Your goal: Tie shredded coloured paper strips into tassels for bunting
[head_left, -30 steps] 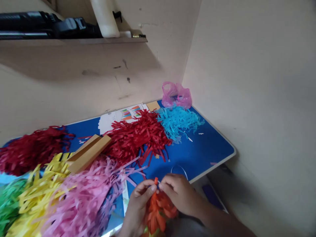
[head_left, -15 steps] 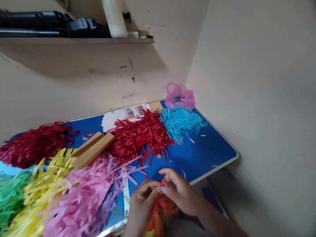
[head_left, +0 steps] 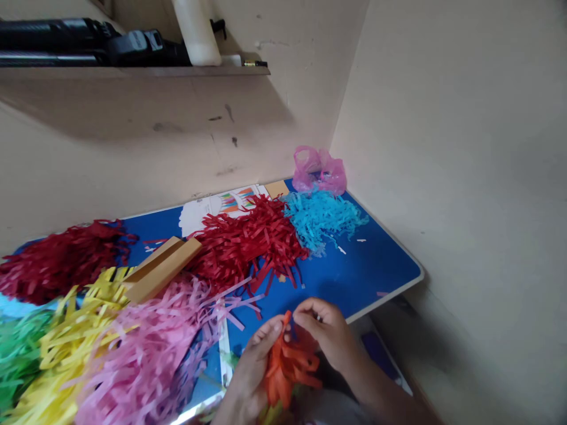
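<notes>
Fringe in pink (head_left: pixel 146 348) lies loose left of the left hand (head_left: pixel 256 361), which pinches the orange tassel (head_left: pixel 283 370), its top gathered but apparently unfinished; just right of that, the right hand (head_left: pixel 326 332) curls narrow, whether holding anything I cannot tell.

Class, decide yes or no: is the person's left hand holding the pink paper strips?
No: the left hand holds orange paper strips, while the pink paper strips lie on the table.

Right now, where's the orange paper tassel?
Bottom centre of the head view: the orange paper tassel is pinched in the left hand, with the right hand beside it.
</notes>
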Demonstrator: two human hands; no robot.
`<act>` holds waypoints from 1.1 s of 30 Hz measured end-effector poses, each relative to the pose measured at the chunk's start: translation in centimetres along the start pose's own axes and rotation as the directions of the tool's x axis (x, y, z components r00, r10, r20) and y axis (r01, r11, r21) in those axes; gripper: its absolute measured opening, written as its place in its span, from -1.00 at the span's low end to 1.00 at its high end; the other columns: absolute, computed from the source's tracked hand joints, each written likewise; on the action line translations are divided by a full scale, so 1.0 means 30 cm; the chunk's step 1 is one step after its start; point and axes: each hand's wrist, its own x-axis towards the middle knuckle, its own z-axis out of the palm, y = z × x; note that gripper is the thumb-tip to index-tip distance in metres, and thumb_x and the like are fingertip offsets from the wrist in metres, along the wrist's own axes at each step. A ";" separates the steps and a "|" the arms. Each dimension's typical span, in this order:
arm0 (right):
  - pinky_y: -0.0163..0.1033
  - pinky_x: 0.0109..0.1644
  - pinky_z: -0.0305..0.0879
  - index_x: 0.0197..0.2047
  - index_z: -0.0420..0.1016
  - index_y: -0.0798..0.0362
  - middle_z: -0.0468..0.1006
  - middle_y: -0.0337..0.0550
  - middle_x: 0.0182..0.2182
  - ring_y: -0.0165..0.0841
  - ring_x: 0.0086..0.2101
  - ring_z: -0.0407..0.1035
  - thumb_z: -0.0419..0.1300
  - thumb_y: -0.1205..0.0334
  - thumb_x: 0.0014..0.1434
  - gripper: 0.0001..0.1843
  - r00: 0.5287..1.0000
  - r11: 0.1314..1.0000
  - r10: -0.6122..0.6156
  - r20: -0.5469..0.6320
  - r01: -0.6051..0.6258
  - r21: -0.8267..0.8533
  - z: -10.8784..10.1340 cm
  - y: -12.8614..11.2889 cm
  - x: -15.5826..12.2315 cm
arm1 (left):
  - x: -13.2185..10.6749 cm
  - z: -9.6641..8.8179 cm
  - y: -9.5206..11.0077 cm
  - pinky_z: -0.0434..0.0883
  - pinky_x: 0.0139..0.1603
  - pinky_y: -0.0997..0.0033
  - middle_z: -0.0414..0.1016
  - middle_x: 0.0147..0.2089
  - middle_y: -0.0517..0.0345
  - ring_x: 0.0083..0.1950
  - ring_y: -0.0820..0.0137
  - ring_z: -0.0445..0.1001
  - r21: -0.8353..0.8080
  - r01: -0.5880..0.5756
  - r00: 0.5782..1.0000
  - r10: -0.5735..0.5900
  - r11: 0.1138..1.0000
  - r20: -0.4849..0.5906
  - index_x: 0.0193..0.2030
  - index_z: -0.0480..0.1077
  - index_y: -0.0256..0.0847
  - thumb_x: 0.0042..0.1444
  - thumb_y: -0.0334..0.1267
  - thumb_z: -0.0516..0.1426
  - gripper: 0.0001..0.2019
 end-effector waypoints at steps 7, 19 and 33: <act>-0.38 -0.54 -0.06 0.12 0.42 -0.05 0.30 -0.24 -0.33 -0.52 -0.56 -0.03 0.16 -0.30 0.11 -0.35 0.976 0.944 0.050 0.213 -0.116 0.307 -0.027 0.034 0.006 | 0.016 -0.016 0.008 0.50 -0.33 0.56 0.62 -0.43 0.11 -0.42 0.45 0.58 -0.102 0.004 1.000 -0.003 0.995 0.009 -0.31 0.58 -0.28 -0.35 -0.47 0.46 -0.64; -0.29 -0.12 0.35 -0.19 0.47 0.02 0.58 -0.12 -0.24 -0.31 -0.19 0.46 -0.03 0.08 0.35 -0.70 0.956 0.922 -0.279 -0.085 0.243 -0.301 0.061 0.065 0.065 | -0.029 -0.005 -0.003 0.48 -0.32 0.48 0.60 -0.37 0.18 -0.38 0.39 0.59 0.048 -0.129 0.992 0.128 0.991 0.015 -0.36 0.51 -0.21 -0.28 -0.36 0.45 -0.70; -0.35 -0.23 0.28 -0.35 0.48 0.02 0.52 -0.24 -0.40 -0.40 -0.34 0.43 0.03 0.19 0.34 -0.72 0.944 0.863 -0.183 0.273 0.288 -0.414 0.007 -0.018 0.053 | 0.009 -0.036 0.017 0.44 -0.36 0.53 0.59 -0.44 0.16 -0.46 0.47 0.53 0.103 -0.151 0.989 0.150 0.983 0.013 -0.39 0.55 -0.26 -0.34 -0.32 0.47 -0.69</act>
